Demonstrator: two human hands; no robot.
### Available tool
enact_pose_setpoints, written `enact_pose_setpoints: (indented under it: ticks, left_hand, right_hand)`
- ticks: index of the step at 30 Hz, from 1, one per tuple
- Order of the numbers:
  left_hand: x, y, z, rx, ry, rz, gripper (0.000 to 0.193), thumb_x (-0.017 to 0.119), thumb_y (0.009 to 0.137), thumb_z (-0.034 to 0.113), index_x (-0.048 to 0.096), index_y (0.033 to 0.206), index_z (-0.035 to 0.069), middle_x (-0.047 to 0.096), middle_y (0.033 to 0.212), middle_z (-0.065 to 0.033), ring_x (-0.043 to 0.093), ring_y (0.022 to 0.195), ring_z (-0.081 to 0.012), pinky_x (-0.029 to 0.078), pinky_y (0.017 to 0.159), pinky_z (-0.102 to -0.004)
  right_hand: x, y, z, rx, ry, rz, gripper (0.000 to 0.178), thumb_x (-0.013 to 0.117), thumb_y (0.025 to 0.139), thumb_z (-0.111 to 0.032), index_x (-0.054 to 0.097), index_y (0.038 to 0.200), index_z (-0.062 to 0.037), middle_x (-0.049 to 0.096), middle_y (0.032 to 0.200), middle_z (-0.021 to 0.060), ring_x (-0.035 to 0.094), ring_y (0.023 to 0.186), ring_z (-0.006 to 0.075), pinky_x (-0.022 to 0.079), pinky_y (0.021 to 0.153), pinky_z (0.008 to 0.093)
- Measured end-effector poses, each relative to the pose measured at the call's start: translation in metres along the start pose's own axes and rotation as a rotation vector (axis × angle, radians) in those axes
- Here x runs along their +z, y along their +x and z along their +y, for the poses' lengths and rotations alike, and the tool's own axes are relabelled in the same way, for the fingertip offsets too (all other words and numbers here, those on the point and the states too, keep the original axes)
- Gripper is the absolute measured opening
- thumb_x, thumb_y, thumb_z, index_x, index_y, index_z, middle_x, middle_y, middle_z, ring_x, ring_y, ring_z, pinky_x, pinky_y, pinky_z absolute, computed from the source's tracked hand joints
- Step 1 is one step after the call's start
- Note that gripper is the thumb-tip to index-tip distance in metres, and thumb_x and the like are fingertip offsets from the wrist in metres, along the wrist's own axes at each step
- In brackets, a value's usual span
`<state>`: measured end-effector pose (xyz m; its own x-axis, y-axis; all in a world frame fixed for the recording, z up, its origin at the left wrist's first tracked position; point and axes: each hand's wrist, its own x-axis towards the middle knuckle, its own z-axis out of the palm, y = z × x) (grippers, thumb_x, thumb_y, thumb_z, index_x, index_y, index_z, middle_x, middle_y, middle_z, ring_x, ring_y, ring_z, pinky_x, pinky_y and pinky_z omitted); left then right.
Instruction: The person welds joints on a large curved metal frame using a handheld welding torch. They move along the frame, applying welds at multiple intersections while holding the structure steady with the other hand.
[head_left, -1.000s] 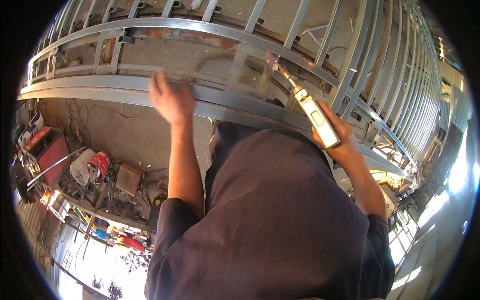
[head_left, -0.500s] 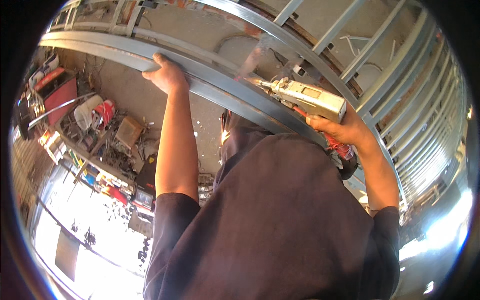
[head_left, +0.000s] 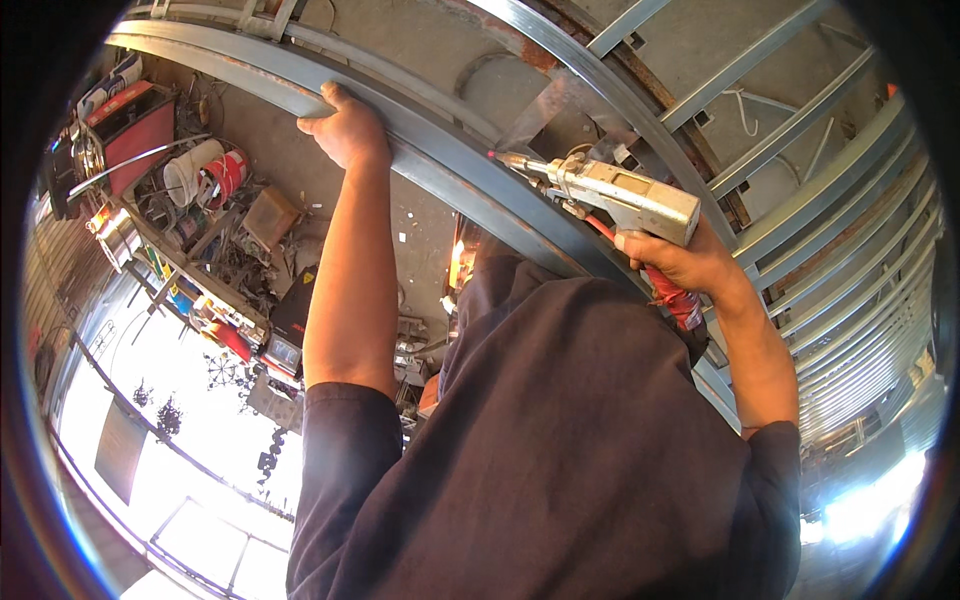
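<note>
My left hand [head_left: 350, 130] grips the near edge of a long grey steel beam [head_left: 450, 140]; part of its fingers is hidden. In my right hand [head_left: 690, 258] is a handheld welding gun [head_left: 625, 195] with a silver, box-shaped body, held by its grip. Its narrow nozzle points left, and a small pinkish-red glow shows at the tip, against or very close to the beam's far side. A red hose [head_left: 600, 226] runs beneath the gun, and red wrapping [head_left: 672, 298] shows below my right hand.
Beyond the beam lies a frame of curved rails and crossbars [head_left: 745, 65], with many bars stacked to the right. At left are a red machine [head_left: 135, 135], a white bucket [head_left: 190, 172], a red-and-white bucket [head_left: 226, 178] and a cluttered bench [head_left: 185, 270].
The view has shifted slightly, so the beam and the bench sit differently in the picture. Both hands keep their holds, and the gun's tip stays by the beam.
</note>
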<state>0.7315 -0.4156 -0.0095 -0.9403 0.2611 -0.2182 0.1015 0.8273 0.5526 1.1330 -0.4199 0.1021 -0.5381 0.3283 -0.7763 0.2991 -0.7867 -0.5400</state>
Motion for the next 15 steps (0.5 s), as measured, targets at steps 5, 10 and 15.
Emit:
enact_pose_setpoints:
  ticks: [5,10,15]
  left_hand:
    - [0.0007,0.0003,0.0001,-0.02,-0.006,-0.006,0.098,0.053,0.103,0.061,0.021,0.163,-0.009,0.059,0.145,-0.0329,0.062,0.13,-0.0468,0.05,0.109,-0.0499]
    - [-0.0011,-0.0028,0.0036,-0.002,-0.019,-0.025,0.095,0.055,0.104,0.057,0.019,0.163,-0.009,0.06,0.143,-0.0326,0.063,0.129,-0.0465,0.051,0.108,-0.0495]
    - [-0.002,-0.0071,0.0068,-0.007,-0.04,-0.011,0.089,0.055,0.104,0.055,0.024,0.161,-0.007,0.061,0.142,-0.032,0.063,0.128,-0.0464,0.051,0.107,-0.0504]
  right_hand:
    - [-0.0004,0.0003,0.0047,-0.023,0.03,0.017,0.055,0.082,0.092,-0.018,0.063,0.141,-0.0018,0.071,0.102,0.0033,0.064,0.077,0.0091,0.055,0.068,0.0272]
    - [-0.0026,0.002,0.0079,0.022,-0.002,0.027,0.056,0.084,0.091,-0.024,0.064,0.138,-0.0018,0.071,0.1,0.0034,0.064,0.077,0.0093,0.055,0.068,0.0278]
    - [-0.0021,0.0047,0.008,0.025,-0.037,0.026,0.058,0.085,0.089,-0.025,0.065,0.138,-0.0016,0.071,0.101,0.0036,0.065,0.078,0.0098,0.056,0.069,0.0283]
